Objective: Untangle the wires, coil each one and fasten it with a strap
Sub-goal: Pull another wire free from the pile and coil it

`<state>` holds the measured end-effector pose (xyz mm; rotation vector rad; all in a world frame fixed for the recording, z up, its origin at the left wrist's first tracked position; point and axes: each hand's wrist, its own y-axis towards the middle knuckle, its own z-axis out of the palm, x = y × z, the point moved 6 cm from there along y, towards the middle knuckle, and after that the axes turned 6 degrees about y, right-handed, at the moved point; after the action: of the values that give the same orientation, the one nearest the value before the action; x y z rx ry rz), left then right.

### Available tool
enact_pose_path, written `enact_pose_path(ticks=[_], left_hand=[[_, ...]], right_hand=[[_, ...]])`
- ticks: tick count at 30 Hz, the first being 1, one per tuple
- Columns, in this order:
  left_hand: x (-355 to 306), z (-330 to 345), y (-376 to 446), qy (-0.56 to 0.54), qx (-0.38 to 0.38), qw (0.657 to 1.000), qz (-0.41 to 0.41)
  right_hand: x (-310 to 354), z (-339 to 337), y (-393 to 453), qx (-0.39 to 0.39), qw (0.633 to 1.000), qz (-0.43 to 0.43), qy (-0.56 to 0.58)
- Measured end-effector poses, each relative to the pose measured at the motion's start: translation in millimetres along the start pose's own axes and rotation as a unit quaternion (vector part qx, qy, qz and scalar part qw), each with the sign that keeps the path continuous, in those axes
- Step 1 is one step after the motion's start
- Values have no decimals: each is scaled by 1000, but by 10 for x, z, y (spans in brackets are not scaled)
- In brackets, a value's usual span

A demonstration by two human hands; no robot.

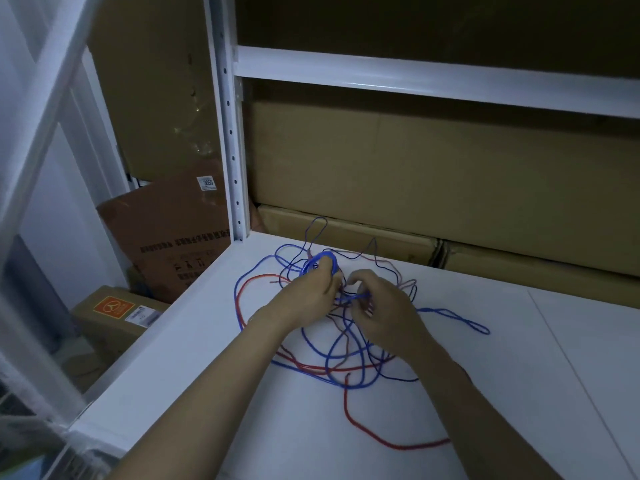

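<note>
now | left hand [308, 296] grips blue coil [320, 261] | right hand [384, 313] pinches blue wire [349, 298] | tangle [339, 355] on shelf [519, 393]

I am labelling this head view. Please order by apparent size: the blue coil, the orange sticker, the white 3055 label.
1. blue coil, held by the left hand
2. orange sticker
3. white 3055 label

Different camera distances make true sizes uncertain.

Two bare forearms, no sleeves
</note>
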<state>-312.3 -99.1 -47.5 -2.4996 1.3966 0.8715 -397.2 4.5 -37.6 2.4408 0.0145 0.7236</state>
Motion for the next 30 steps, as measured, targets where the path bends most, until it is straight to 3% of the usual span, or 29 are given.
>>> enact_pose_path(ticks=[6,10,13,18,20,23,24,26,27,30], left_hand=[[-169,123,-26,10,82,997,-9],[-337,133,-68,-18,123,991,43],[-490,-33,-84,-159,59,984,47],[-788,-449,19,-304,-70,949,37],[-931,-647,70,-314,-118,941,39],[-1158,-832,111,-292,-147,944,49],[-1211,-882,117,-294,-154,942,50],[-1282,-1028,115,-304,-186,933,52],[-1307,-1111,104,-302,-204,930,53],[-1332,-1337,39,-285,-246,925,53]], right_hand=[[-538,-299,-98,-79,987,125,65],[-730,-288,-180,-22,989,145,6],[-843,-357,-176,-1,981,192,-16],[-676,-900,100,-162,966,189,71],[-555,-1065,264,-184,963,176,91],[-396,-1143,527,-93,974,200,52],[-330,-1225,623,-118,968,205,79],[-216,-1428,749,-240,926,205,208],[-185,-1472,810,-267,906,200,259],[23,-1406,1030,-198,912,202,296]])
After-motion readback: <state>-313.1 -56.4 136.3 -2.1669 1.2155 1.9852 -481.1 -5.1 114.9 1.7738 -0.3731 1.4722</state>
